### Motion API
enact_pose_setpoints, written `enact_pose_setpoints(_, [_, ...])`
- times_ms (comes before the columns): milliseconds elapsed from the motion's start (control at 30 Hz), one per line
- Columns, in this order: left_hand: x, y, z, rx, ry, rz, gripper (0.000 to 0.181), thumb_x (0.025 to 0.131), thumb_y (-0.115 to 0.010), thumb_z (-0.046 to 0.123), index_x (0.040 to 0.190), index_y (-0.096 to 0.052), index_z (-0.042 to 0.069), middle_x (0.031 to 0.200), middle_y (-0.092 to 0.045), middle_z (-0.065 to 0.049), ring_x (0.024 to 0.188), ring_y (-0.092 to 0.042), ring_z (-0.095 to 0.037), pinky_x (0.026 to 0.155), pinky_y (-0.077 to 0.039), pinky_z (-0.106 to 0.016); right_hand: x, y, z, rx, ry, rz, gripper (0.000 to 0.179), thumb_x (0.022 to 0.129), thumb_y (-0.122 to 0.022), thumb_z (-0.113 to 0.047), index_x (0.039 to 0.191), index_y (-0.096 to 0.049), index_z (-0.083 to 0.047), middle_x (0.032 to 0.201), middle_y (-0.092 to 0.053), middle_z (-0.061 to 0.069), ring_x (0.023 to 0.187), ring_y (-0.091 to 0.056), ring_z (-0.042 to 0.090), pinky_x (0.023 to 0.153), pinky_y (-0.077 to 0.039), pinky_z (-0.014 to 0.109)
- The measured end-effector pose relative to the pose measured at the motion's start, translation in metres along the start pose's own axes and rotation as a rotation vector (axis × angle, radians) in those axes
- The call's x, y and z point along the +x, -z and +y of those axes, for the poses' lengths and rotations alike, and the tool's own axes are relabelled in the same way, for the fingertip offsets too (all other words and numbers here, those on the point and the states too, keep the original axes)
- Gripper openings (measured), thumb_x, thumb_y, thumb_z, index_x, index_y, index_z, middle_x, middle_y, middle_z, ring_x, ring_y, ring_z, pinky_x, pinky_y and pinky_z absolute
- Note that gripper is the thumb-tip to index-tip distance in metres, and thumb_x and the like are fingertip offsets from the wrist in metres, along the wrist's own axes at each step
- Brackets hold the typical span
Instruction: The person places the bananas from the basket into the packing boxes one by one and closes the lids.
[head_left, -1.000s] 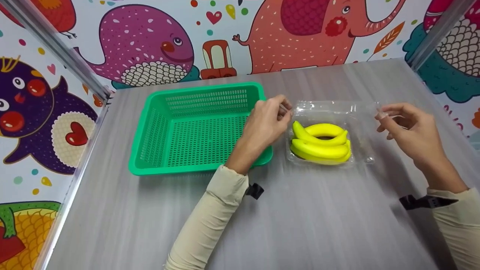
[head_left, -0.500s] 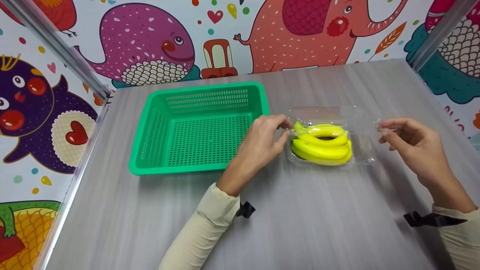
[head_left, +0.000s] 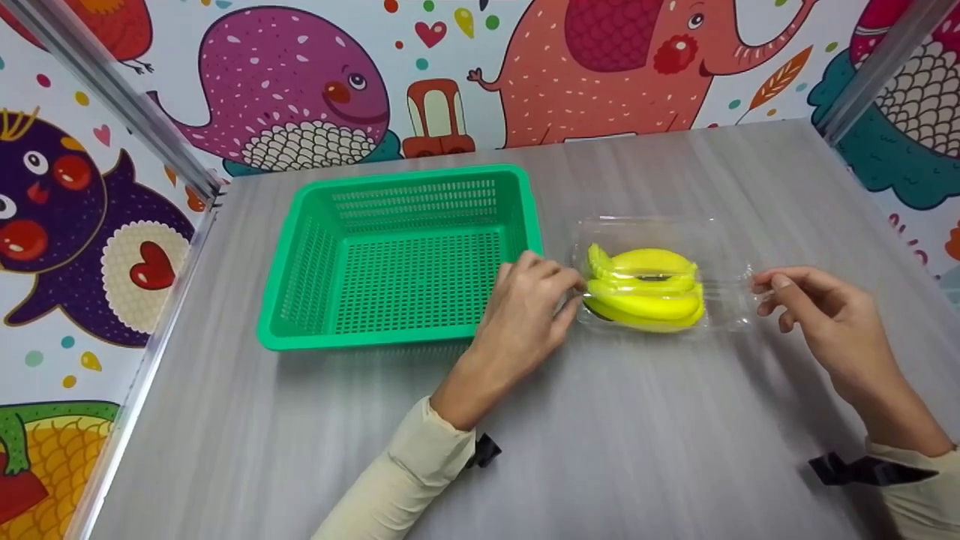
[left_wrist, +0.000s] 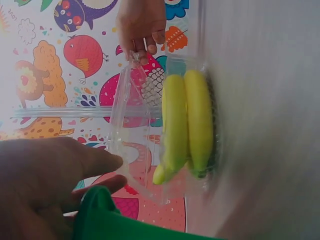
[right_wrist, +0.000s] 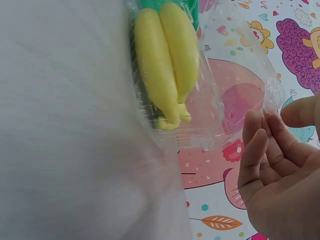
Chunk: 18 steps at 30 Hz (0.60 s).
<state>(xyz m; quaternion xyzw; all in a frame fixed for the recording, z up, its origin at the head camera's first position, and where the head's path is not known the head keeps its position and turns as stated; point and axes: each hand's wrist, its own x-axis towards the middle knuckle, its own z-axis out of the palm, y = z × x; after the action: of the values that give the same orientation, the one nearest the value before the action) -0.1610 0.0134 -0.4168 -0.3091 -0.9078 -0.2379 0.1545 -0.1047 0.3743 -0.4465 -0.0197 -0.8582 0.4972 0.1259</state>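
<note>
A clear plastic clamshell box [head_left: 724, 307] with several yellow bananas [head_left: 645, 306] in its base sits on the table. Its hinged lid [left_wrist: 117, 120] slants over the fruit, its front edge raised above the base. My left hand [head_left: 525, 307] pinches the lid's left front corner between thumb and fingers. At the opposite corner, my right hand [head_left: 832, 322] holds the lid's edge with thumb and fingertips, as the right wrist view also shows. Through the lid the bananas [right_wrist: 162, 60] stay visible, lying side by side.
Just left of the box stands a green perforated basket [head_left: 375, 341] with nothing in it, its near right corner behind my left hand. The grey wood-grain table [head_left: 637, 450] meets cartoon-printed walls [head_left: 600, 97] at the back and sides.
Both hands have come down and toward me, swinging the lid from nearly upright to slanting over the bananas. Box base and basket stay where they were.
</note>
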Motion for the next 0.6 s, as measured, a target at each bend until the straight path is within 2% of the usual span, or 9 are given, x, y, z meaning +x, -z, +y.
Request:
enact_pose_setpoints(133, [-0.006,-0.004,0.003,0.056,-0.027,0.000,0.008,0.101,-0.078,0.025,0.104,-0.085,0.023,0.104,-0.077,0.007,0.102,-0.060,-0.016,0.085,-0.044,-0.034,-0.005,-0.001,0.004,0.012,0.005,-0.025,0.029,0.112,-0.058,-0.017,0.129,-0.071,0.004,0.113,-0.074,-0.006,0.087,-0.067,0.012,0.066,-0.054,0.018])
enact_pose_setpoints(400, [-0.010,-0.012,0.006,0.318,-0.114,0.043,0.015,0.105,-0.073,0.024,0.098,-0.086,0.026,0.098,-0.074,0.008,0.100,-0.060,-0.015,0.095,-0.047,-0.035,-0.009,-0.004,0.012,0.003,-0.011,-0.047,0.027,0.110,-0.062,-0.017,0.123,-0.073,0.004,0.111,-0.076,-0.005,0.088,-0.064,0.013,0.067,-0.053,0.019])
enact_pose_setpoints(600, [-0.015,-0.013,0.011,0.390,-0.154,0.090,0.016,0.102,-0.074,0.015,0.095,-0.086,0.022,0.096,-0.076,0.007,0.096,-0.063,-0.015,0.098,-0.050,-0.033,-0.010,-0.004,0.016,-0.037,-0.007,-0.040,0.025,0.108,-0.067,-0.017,0.124,-0.074,0.000,0.105,-0.073,-0.004,0.086,-0.062,0.014,0.066,-0.052,0.016])
